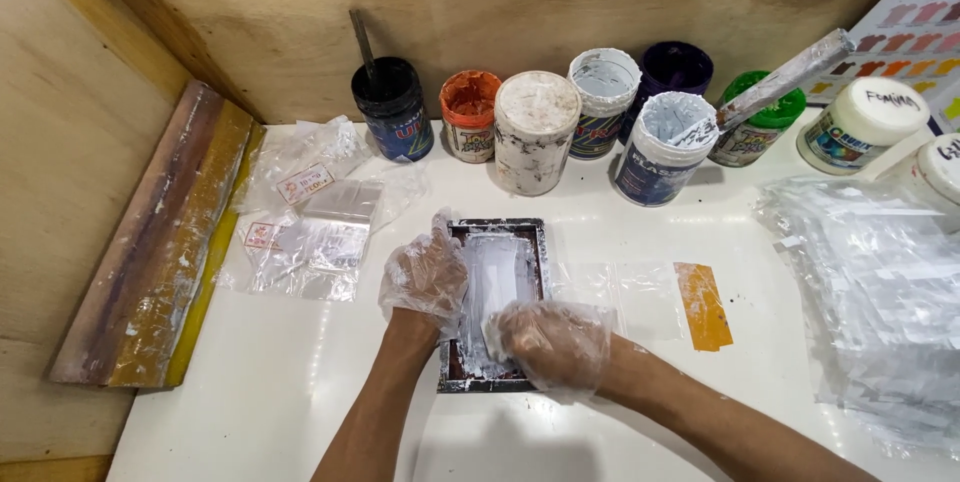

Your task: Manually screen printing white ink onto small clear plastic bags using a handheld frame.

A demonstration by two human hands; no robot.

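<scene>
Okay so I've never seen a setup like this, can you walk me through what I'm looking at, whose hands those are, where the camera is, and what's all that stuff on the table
The single picture comes from a camera worn on a person's head, looking down at their own two hands over a white table. Both hands wear thin clear plastic gloves. The left hand rests on the left edge of a small dark-framed screen smeared with white ink. The right hand presses on the lower part of that screen; whether it grips a tool there I cannot tell.

Behind the screen stands a row of open ink tubs in black, orange, white, purple and green, one with a paint-coated stick in it. At left lie clear plastic bags and a long wooden squeegee by the plywood wall. At right are an orange strip and a heap of clear plastic sheets.
</scene>
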